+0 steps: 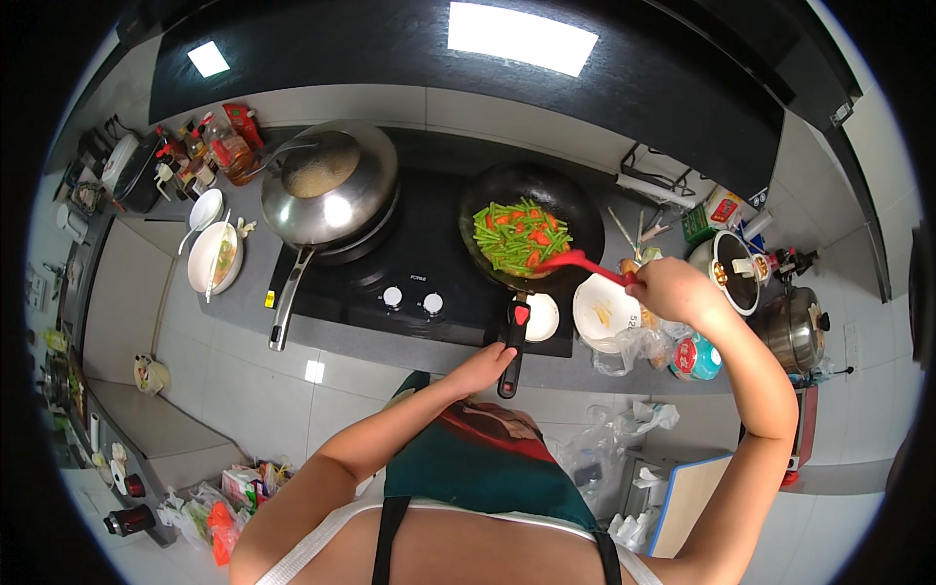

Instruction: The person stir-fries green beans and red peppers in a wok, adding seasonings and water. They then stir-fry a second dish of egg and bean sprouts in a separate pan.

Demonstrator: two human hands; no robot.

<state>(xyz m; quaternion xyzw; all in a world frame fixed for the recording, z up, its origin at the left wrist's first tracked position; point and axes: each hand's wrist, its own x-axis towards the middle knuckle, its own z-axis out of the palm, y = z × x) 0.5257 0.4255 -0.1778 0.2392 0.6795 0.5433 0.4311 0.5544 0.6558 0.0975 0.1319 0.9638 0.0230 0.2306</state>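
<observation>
My right hand (674, 290) grips the handle of a red spatula (578, 259). Its blade rests among chopped green beans and red tomato-like pieces (523, 230) in a black wok (545, 183). The wok sits on the right side of a black glass hob (409, 285). At the wok's front, my left hand (482, 371) holds the black handle (515, 344), which has a red inset. A small white dish (542, 318) lies partly beneath the wok's edge, and a white bowl (603, 311) with a little yellow residue stands to its right.
A steel lidded pan (336, 205) stands on the hob's left side, its handle (289, 303) jutting over the counter edge. Left of it is a white bowl with chopsticks (213, 259), near sauce bottles (186, 157). A rice cooker-like pot (725, 274) and a steel pot (793, 329) stand right.
</observation>
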